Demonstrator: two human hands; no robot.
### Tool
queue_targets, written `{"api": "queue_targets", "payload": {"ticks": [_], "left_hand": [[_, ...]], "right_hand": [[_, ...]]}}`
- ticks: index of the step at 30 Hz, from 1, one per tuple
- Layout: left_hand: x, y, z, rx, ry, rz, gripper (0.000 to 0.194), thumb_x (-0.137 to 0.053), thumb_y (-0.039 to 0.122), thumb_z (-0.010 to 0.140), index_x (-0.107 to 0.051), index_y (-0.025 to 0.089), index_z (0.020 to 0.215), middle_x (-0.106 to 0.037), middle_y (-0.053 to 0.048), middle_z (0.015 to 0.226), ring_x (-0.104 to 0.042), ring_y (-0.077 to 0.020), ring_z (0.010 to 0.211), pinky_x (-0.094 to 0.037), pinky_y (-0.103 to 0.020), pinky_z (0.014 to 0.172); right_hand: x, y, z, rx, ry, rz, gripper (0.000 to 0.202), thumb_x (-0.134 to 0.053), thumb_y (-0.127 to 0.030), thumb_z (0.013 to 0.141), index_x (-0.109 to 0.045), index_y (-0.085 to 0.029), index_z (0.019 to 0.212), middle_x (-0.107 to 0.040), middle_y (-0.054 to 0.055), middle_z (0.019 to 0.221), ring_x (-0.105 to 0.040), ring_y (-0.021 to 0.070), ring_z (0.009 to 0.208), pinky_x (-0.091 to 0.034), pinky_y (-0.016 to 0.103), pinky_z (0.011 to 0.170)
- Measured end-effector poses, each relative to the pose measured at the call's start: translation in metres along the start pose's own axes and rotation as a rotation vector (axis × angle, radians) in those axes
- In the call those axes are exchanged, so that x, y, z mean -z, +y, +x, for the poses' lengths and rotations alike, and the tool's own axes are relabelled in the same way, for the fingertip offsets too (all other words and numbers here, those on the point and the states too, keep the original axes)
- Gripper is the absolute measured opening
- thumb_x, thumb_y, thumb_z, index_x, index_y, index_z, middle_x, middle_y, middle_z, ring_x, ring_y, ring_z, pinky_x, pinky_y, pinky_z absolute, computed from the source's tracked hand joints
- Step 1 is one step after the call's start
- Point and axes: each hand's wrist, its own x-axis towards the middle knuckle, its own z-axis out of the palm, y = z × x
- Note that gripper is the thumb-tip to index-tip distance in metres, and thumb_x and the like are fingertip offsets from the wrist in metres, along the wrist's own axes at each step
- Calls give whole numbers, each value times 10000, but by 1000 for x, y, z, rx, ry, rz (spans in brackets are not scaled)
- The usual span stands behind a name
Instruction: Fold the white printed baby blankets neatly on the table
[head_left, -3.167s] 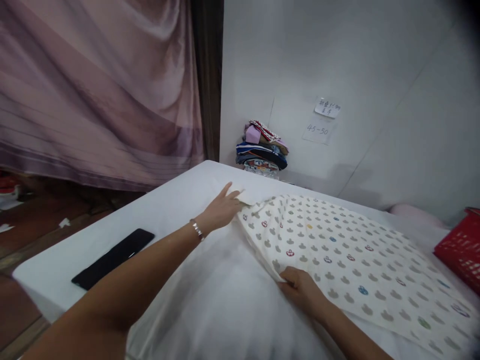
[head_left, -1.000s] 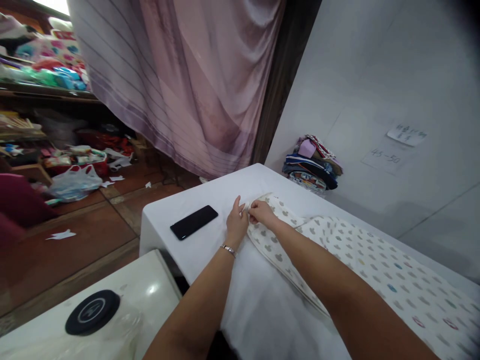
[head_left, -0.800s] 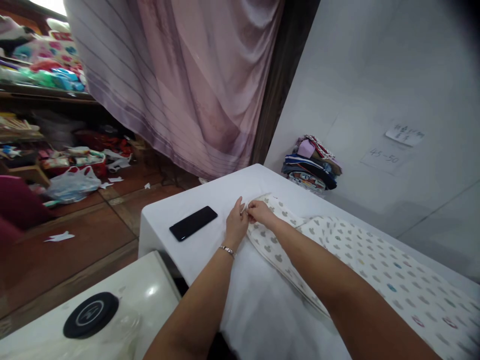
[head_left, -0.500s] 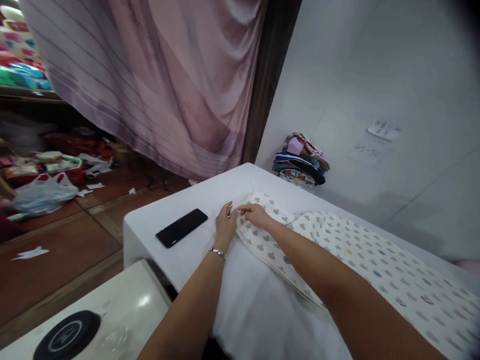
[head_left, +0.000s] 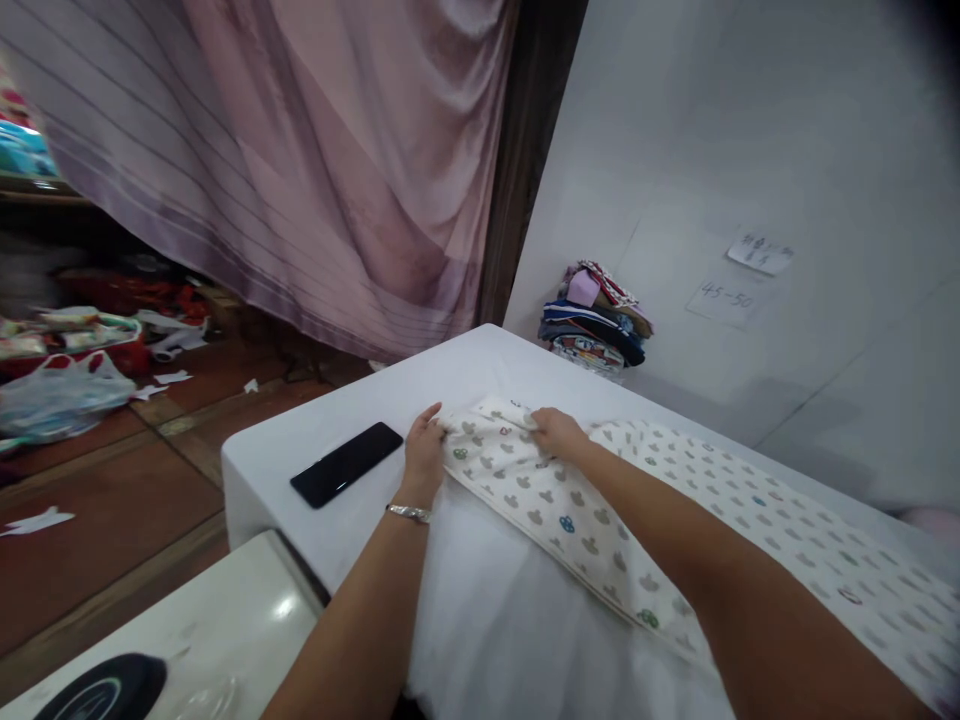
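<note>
A white cloth printed with small grey shapes [head_left: 585,510] lies over the white-covered table [head_left: 480,370], stretching toward the lower right. My left hand [head_left: 425,450], with a silver bracelet at the wrist, pinches the cloth's far left corner. Farther right, my right hand [head_left: 561,436] is closed on the cloth's upper edge. Between the two hands the fabric is slightly raised and creased. Its exact kind, garment or sheet, cannot be made out. A black phone [head_left: 346,464] lies flat on the table, left of my left hand.
A stack of folded clothes [head_left: 596,315] stands past the table by the wall. A pink curtain [head_left: 360,160] hangs behind. At lower left is a pale glossy surface [head_left: 225,600] with a round black object [head_left: 105,690]. A plastic bag [head_left: 67,395] sits on the floor.
My right hand has moved right, away from my left hand, with the cloth's edge in it. The cloth between them is now spread wider. The view has shifted slightly.
</note>
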Motion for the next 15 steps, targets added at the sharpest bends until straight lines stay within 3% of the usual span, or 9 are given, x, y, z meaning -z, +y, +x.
{"api": "queue_targets", "payload": {"ticks": [4,6,8,11,13,15], "left_hand": [[-2,2,-1,-23,8,14,421,-601,173,485,-614,145,905,-569,50,611,-502,-82,566,-371,-189,541],[-3,1,-4,-10,-29,69,350,-591,174,478,-612,155,826,-545,58,566,-479,-79,531,-346,-184,506],[-5,2,-8,72,-155,119,302,-586,174,471,-597,169,773,-527,62,529,-457,-80,486,-324,-186,468],[-5,5,-16,253,-427,173,242,-589,159,468,-578,181,710,-545,47,521,-466,-91,456,-327,-195,445],[-5,7,-21,333,-561,199,206,-588,141,474,-579,179,676,-579,20,547,-502,-104,474,-356,-203,459],[-4,8,-23,380,-647,228,190,-586,129,481,-589,177,665,-601,2,570,-520,-111,484,-374,-209,469]], "right_hand": [[-22,-3,-51,470,2,-108,367,-489,-137,792,-611,-116,1137,-596,165,1161,-518,244,1100,-397,384,959],[-24,0,-62,522,1,-35,412,-474,-138,808,-585,-116,1205,-566,173,1233,-505,241,1141,-387,390,987],[-18,5,-57,433,-52,116,378,-455,-146,826,-631,-155,1161,-604,132,1210,-542,218,1118,-406,362,982],[-4,13,-24,72,-84,339,337,-448,-137,813,-698,-191,1033,-706,57,990,-647,177,894,-493,303,843],[3,18,5,-144,-30,365,337,-477,-124,780,-697,-179,1029,-716,45,913,-658,164,775,-515,268,721],[5,21,29,-211,-8,329,359,-540,-109,725,-689,-181,1044,-709,45,948,-653,162,772,-505,241,673]]}}
